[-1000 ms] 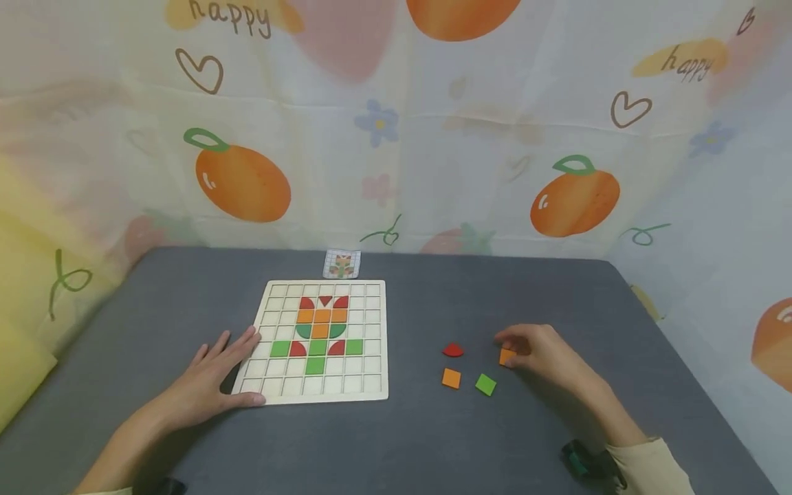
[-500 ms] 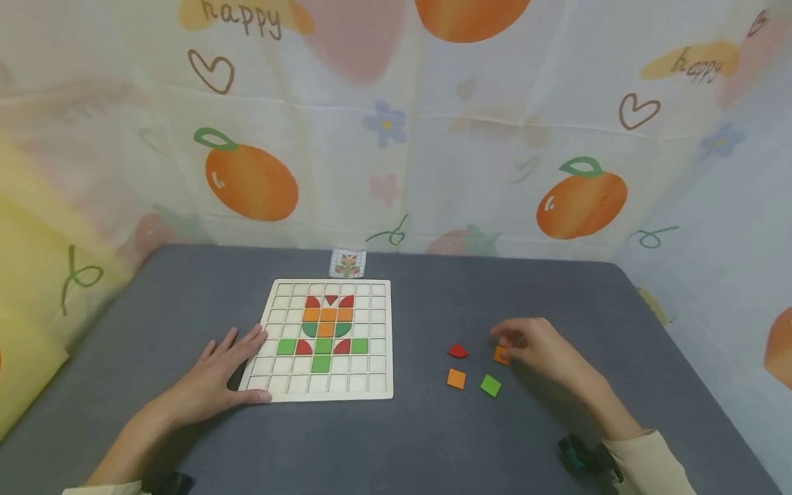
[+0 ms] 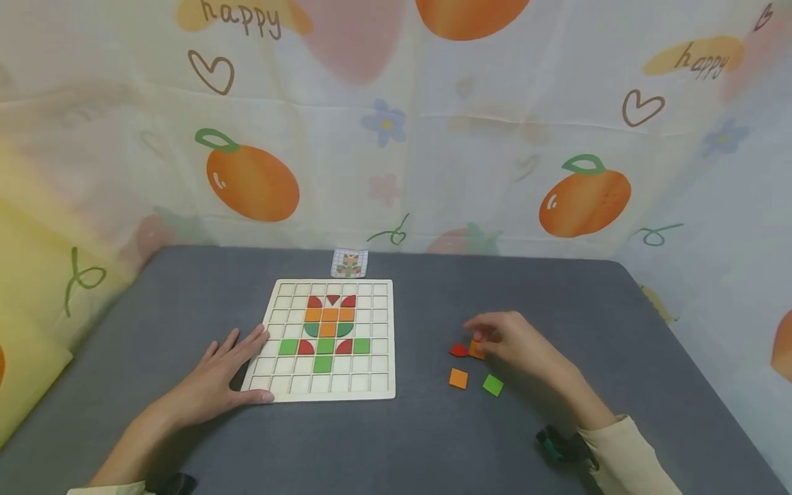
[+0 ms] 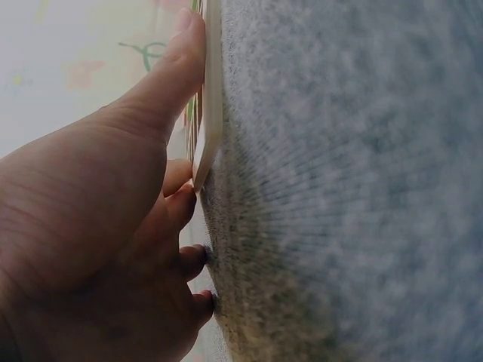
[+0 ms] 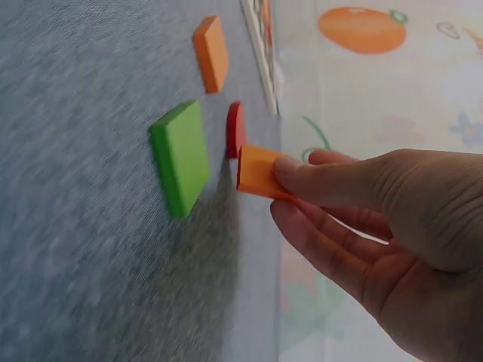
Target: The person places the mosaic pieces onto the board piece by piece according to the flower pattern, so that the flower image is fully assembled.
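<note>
My right hand point(image 3: 516, 347) pinches an orange square tile point(image 5: 259, 170) between thumb and fingers, raised off the table in the right wrist view. Just left of it lies a red quarter-round tile point(image 3: 458, 350). A loose orange square point(image 3: 458, 378) and a green square point(image 3: 493, 385) lie nearer the front. My left hand point(image 3: 213, 375) rests with spread fingers at the left edge of a white grid board point(image 3: 371, 385), its thumb point(image 4: 170, 79) on the board's rim. Red, orange and green tiles form a tulip-like flower on the grid.
A small card point(image 3: 349, 263) printed with a similar flower lies behind the board. The dark grey table point(image 3: 421, 440) ends at the back against a hanging cloth point(image 3: 458, 172) printed with fruit.
My right hand has lifted the orange tile and carried it left, close to the red tile. The left hand stays at the board. The head view has shifted slightly.
</note>
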Motion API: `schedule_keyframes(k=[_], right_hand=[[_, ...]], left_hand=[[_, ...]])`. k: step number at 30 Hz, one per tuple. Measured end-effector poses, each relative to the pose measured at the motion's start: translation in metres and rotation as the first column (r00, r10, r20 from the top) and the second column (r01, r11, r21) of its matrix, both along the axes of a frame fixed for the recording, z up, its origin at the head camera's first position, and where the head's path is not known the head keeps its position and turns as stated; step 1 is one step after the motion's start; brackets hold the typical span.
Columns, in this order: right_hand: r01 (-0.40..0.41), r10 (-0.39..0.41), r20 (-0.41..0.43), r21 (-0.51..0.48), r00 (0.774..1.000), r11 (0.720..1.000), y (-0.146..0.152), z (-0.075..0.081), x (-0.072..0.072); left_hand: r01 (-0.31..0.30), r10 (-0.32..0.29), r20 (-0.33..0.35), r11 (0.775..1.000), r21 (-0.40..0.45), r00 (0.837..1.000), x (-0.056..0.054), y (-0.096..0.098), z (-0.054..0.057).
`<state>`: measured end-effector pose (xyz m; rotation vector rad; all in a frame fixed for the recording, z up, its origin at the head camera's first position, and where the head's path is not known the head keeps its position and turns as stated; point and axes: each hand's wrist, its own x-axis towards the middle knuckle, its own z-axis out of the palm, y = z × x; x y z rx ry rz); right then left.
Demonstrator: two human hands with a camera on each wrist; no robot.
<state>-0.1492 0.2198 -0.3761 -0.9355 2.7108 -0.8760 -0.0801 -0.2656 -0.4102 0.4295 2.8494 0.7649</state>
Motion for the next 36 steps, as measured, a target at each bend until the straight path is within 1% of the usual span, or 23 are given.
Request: schedule_keyframes(k=[8,14,20,23,29,36], right_hand=[[-0.037,0.037,0.033,-0.021,0.999,0.999,-0.027,0.007,-0.005],[-0.075,0.076,0.067,-0.026,0.995,0.997,-0.055,0.004,-0.009],[-0.125,0.127,0.081,-0.041,0.989,0.991,-0.086,0.004,-0.01],[-0.145,0.148,0.078,-0.038,0.986,0.989,-0.101,0.005,-0.01],[-0.199,0.201,0.048,-0.035,0.978,0.979,-0.125,0.002,-0.01],[-0.222,0.222,0.03,-0.013,0.975,0.975,-0.142,0.004,-0.008]], left_hand=[[-0.004,0.004,0.01,1.0,0.001,1.0,-0.001,0.0,0.0],[-0.007,0.008,0.02,1.0,-0.015,1.0,-0.001,0.003,-0.001],[-0.027,0.028,0.023,1.0,-0.013,0.999,0.001,0.003,0.001],[-0.031,0.031,0.024,0.999,-0.013,0.999,0.002,0.002,0.001],[-0.032,0.032,0.018,0.999,-0.01,0.999,0.003,0.0,0.0],[-0.012,0.011,0.005,1.0,0.015,1.0,0.002,0.001,0.0]])
